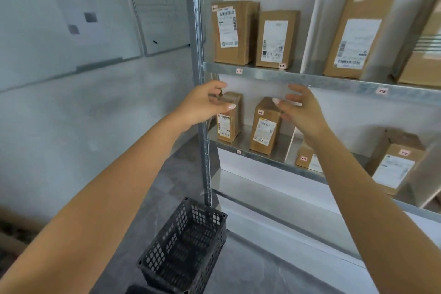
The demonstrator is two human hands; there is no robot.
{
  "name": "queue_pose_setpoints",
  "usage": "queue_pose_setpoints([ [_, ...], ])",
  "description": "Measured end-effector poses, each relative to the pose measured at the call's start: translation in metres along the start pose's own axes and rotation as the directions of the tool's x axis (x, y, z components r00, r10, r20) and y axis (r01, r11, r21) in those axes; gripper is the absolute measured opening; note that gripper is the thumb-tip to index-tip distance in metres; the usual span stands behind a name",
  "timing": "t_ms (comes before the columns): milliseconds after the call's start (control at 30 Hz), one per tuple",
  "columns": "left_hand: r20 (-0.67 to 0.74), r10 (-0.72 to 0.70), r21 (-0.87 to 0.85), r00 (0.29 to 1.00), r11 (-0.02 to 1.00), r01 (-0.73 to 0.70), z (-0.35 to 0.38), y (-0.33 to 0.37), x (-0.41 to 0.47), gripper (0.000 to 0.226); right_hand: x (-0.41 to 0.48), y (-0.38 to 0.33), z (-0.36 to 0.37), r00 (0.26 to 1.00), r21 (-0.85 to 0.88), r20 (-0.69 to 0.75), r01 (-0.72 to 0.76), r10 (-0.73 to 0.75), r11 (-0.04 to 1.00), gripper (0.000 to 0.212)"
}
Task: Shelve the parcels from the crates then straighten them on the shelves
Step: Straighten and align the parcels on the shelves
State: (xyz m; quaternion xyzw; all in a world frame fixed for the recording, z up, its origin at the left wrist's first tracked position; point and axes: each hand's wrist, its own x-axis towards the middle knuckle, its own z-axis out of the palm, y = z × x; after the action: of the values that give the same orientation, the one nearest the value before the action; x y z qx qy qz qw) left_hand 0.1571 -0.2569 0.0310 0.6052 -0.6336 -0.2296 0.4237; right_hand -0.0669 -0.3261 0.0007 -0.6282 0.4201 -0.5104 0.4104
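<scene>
Both my hands are raised in front of the middle shelf. My left hand [206,102] hovers with loosely curved fingers before a small brown parcel [228,124] standing at the shelf's left end. My right hand [301,108] is spread open next to a second brown parcel [265,127], which stands slightly turned. Neither hand holds anything. On the upper shelf [262,75] stand two upright parcels [232,33] [275,39] and a tall leaning parcel [360,28]. A black perforated crate [188,248] sits on the floor below, and no parcel shows inside it.
A metal shelf post [199,55] runs upright at the left of the shelves. White dividers [292,148] split the shelves into bays. More parcels [393,162] stand in the right bays. Whiteboards [71,14] hang on the left wall.
</scene>
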Motion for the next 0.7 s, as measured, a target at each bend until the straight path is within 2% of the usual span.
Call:
queue_pose_setpoints([
  [300,-0.054,0.017,-0.095,0.998,0.995,-0.022,-0.025,-0.043,0.107,0.06,0.092,-0.007,0.038,0.996,-0.146,-0.058,0.062,-0.071,0.987,0.058],
  [700,-0.063,0.073,-0.168,0.995,0.982,-0.082,-0.03,-0.066,0.237,0.06,0.195,-0.007,0.065,0.99,-0.135,-0.123,0.051,-0.067,0.99,0.061],
])
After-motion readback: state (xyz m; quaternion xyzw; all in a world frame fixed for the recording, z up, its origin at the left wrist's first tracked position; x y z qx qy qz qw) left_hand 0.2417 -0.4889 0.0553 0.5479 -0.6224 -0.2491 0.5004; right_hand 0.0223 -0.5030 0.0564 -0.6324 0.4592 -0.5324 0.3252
